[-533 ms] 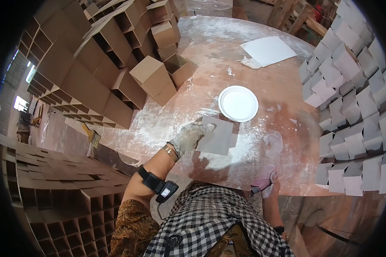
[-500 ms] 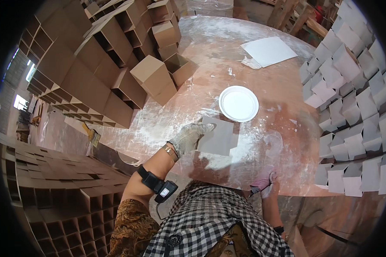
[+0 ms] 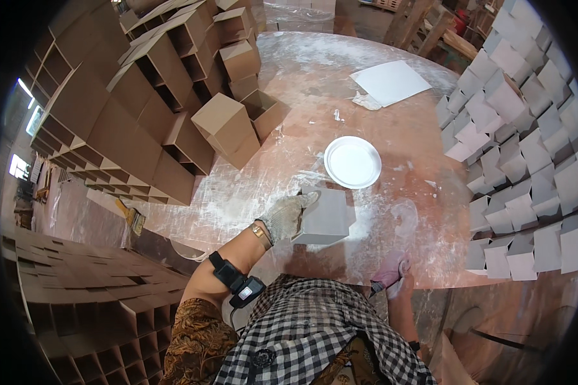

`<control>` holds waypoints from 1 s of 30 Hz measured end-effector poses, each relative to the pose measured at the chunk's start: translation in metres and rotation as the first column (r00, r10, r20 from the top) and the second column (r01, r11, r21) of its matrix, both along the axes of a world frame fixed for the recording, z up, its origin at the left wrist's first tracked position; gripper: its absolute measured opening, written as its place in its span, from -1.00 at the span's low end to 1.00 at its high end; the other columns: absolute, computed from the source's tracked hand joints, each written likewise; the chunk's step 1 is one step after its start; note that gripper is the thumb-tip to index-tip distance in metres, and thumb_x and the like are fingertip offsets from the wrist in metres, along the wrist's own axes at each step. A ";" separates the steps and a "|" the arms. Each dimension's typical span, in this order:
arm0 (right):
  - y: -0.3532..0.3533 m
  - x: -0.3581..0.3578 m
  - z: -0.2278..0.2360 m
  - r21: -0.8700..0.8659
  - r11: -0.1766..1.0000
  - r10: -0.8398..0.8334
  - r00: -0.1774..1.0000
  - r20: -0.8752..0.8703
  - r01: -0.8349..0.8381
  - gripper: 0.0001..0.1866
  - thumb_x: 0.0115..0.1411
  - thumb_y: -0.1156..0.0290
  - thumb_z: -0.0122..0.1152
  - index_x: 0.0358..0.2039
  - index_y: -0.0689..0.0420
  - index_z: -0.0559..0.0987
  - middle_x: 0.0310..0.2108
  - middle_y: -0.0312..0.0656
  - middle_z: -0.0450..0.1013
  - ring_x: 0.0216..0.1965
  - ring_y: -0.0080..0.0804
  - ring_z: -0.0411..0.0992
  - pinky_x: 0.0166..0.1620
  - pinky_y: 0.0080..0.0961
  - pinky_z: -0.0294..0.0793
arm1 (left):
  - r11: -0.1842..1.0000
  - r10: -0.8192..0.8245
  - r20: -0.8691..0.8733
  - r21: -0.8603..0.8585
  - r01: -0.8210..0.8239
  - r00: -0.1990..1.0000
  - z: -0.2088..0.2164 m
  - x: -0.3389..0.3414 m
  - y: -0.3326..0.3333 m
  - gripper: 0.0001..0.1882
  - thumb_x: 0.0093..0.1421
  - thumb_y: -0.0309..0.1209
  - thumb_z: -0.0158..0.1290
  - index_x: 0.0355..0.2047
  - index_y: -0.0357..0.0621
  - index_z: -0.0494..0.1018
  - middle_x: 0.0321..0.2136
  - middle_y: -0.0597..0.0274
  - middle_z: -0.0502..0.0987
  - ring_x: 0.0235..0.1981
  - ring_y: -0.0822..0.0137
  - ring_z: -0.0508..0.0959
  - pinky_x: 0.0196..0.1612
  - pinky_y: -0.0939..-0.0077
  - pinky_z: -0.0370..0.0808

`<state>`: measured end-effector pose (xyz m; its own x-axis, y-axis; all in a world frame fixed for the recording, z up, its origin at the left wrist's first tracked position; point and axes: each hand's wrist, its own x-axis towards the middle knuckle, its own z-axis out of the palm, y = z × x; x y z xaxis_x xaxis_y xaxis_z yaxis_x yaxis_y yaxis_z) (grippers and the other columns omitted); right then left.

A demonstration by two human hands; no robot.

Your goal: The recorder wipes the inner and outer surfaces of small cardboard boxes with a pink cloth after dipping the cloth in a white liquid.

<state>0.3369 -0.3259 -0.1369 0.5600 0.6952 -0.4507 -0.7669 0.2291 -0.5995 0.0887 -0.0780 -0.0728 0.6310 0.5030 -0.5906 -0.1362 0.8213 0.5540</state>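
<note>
A light grey square box (image 3: 325, 212) is in my left hand (image 3: 287, 214), which wears a pale, dusty knit glove. The thumb lies on its top and the fingers go down its left side. Two faces of the box show, the top and the one towards me. By the near table edge, my right hand (image 3: 399, 282) is closed around a pink, cloth-like thing (image 3: 389, 269) with a dark end. Its exact kind I cannot make out. Just beyond the box is a round white dish (image 3: 352, 163) with white contents.
Brown open cardboard boxes (image 3: 228, 125) are stacked at the left of the table (image 3: 289, 115), with more below left. Grey-white boxes (image 3: 520, 160) are piled along the right. A white sheet (image 3: 392, 83) lies far back. A brush (image 3: 133, 219) sits at the left edge.
My left hand has turned the grey box, so its near side now shows below the top. The right hand stays by the table edge. The whole view has shifted slightly.
</note>
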 end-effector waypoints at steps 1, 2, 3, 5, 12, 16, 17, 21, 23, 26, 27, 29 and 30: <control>-0.003 0.001 -0.004 0.001 1.000 -0.011 1.000 0.003 0.011 -0.53 0.05 0.52 0.06 0.03 0.13 0.30 -0.06 -0.14 0.33 -0.04 -0.20 0.35 0.00 -0.26 0.40 | 1.000 -0.011 0.003 0.001 0.011 1.000 -0.005 0.001 0.003 -0.69 0.21 -0.34 -0.02 -0.08 -0.24 0.35 -0.19 0.15 0.49 -0.20 0.32 0.52 -0.10 0.42 0.50; -0.007 0.003 -0.015 -0.008 1.000 -0.006 1.000 -0.007 0.006 -0.53 0.06 0.52 0.05 0.03 0.14 0.29 -0.06 -0.14 0.33 -0.05 -0.20 0.35 0.00 -0.26 0.40 | 1.000 -0.002 0.010 0.004 0.002 1.000 -0.011 0.003 0.006 -0.70 0.22 -0.35 -0.03 -0.09 -0.23 0.34 -0.19 0.15 0.49 -0.20 0.31 0.52 -0.11 0.41 0.51; -0.009 0.003 -0.019 -0.018 1.000 -0.008 1.000 -0.018 0.008 -0.54 0.06 0.53 0.04 0.03 0.15 0.29 -0.06 -0.14 0.33 -0.05 -0.19 0.35 0.00 -0.26 0.40 | 1.000 0.001 0.016 0.006 -0.001 1.000 -0.009 0.008 0.007 -0.72 0.22 -0.36 -0.05 -0.09 -0.22 0.34 -0.20 0.15 0.49 -0.20 0.31 0.53 -0.13 0.40 0.52; -0.014 -0.001 -0.028 -0.070 0.996 -0.056 0.998 -0.002 0.055 -0.55 0.07 0.54 0.03 0.03 0.15 0.29 -0.06 -0.14 0.33 -0.05 -0.21 0.35 0.00 -0.26 0.40 | 0.999 -0.040 0.057 -0.012 0.040 0.998 -0.005 0.018 0.004 -0.72 0.22 -0.36 -0.05 -0.09 -0.21 0.34 -0.22 0.16 0.49 -0.21 0.31 0.53 -0.15 0.38 0.53; 0.022 -0.036 0.003 -0.240 0.968 0.036 0.908 0.418 0.072 -0.65 0.09 0.58 0.03 -0.06 0.23 0.36 -0.13 -0.18 0.36 -0.10 -0.42 0.34 -0.02 -0.51 0.33 | 0.634 -0.387 -0.215 0.645 0.428 0.897 -0.038 0.060 -0.006 -0.76 0.25 -0.34 -0.07 -0.15 -0.19 0.40 -0.43 0.21 0.46 -0.43 0.43 0.49 -0.41 0.54 0.48; 0.055 -0.057 0.048 -0.244 0.958 0.011 0.830 0.557 0.151 -0.67 0.07 0.57 0.10 -0.11 0.27 0.39 -0.17 -0.19 0.37 -0.13 -0.48 0.32 -0.03 -0.57 0.29 | -0.335 -0.084 -0.683 0.705 0.625 0.725 -0.021 0.077 -0.008 -0.42 -0.01 -0.42 0.07 0.08 -0.17 0.25 -0.50 0.07 0.46 -0.42 0.15 0.52 -0.33 0.32 0.47; 0.060 -0.060 0.043 -0.291 0.947 0.060 0.811 0.583 0.139 -0.68 0.07 0.56 0.12 -0.12 0.27 0.40 -0.19 -0.19 0.39 -0.14 -0.48 0.33 -0.04 -0.56 0.30 | -0.342 -0.094 -0.686 0.702 0.624 0.721 -0.022 0.081 -0.007 -0.42 -0.01 -0.42 0.07 0.08 -0.17 0.25 -0.50 0.07 0.46 -0.42 0.15 0.52 -0.33 0.32 0.47; 0.081 -0.072 0.044 -0.371 0.916 0.140 0.745 0.652 0.153 -0.72 0.05 0.55 0.16 -0.19 0.28 0.43 -0.26 -0.17 0.42 -0.23 -0.48 0.36 -0.11 -0.55 0.34 | 0.243 -0.367 -0.519 0.748 0.618 0.772 -0.011 0.090 -0.012 -0.36 -0.07 -0.47 0.07 0.10 -0.15 0.23 -0.48 0.00 0.48 -0.43 0.09 0.51 -0.35 0.32 0.45; 0.086 -0.077 0.042 -0.422 0.882 0.211 0.622 0.754 0.211 -0.72 0.08 0.56 0.11 -0.16 0.28 0.43 -0.24 -0.21 0.42 -0.22 -0.55 0.35 -0.12 -0.60 0.34 | -0.388 -0.077 -0.655 0.714 0.583 0.751 0.000 0.095 -0.015 -0.45 -0.01 -0.49 0.05 0.06 -0.16 0.29 -0.49 0.02 0.48 -0.45 0.15 0.50 -0.37 0.37 0.44; 0.088 -0.087 0.073 -0.412 0.905 0.210 0.732 0.648 0.105 -0.72 0.07 0.56 0.11 -0.16 0.27 0.43 -0.25 -0.22 0.42 -0.22 -0.53 0.36 -0.12 -0.60 0.34 | -0.224 -0.177 -0.641 0.765 0.603 0.747 0.002 0.093 -0.013 -0.42 -0.06 -0.50 0.05 0.06 -0.17 0.29 -0.53 0.01 0.45 -0.44 0.11 0.49 -0.37 0.34 0.44; 0.085 -0.088 0.083 -0.412 0.904 0.207 0.730 0.651 0.111 -0.72 0.07 0.56 0.11 -0.16 0.27 0.43 -0.25 -0.22 0.42 -0.22 -0.53 0.36 -0.12 -0.60 0.34 | -0.221 -0.197 -0.658 0.752 0.621 0.726 0.000 0.093 -0.012 -0.41 -0.08 -0.51 0.05 0.05 -0.18 0.29 -0.52 0.00 0.45 -0.43 0.09 0.49 -0.37 0.33 0.43; 0.077 -0.092 0.097 -0.173 0.982 0.146 0.890 0.432 -0.076 -0.67 0.02 0.56 0.15 -0.15 0.28 0.43 -0.25 -0.21 0.42 -0.20 -0.47 0.37 -0.09 -0.54 0.35 | -0.215 -0.214 -0.670 0.742 0.635 0.711 -0.032 0.094 -0.010 -0.40 -0.09 -0.51 0.05 0.05 -0.19 0.29 -0.52 -0.01 0.44 -0.43 0.07 0.48 -0.37 0.31 0.43; 0.074 -0.095 0.100 -0.170 0.981 0.157 0.885 0.439 -0.089 -0.67 0.02 0.56 0.15 -0.15 0.28 0.43 -0.25 -0.21 0.42 -0.20 -0.47 0.37 -0.09 -0.54 0.35 | 0.333 -0.384 -0.433 0.759 0.559 0.816 -0.076 0.095 -0.005 -0.39 -0.09 -0.52 0.05 0.06 -0.19 0.28 -0.51 0.01 0.44 -0.42 0.10 0.47 -0.36 0.33 0.42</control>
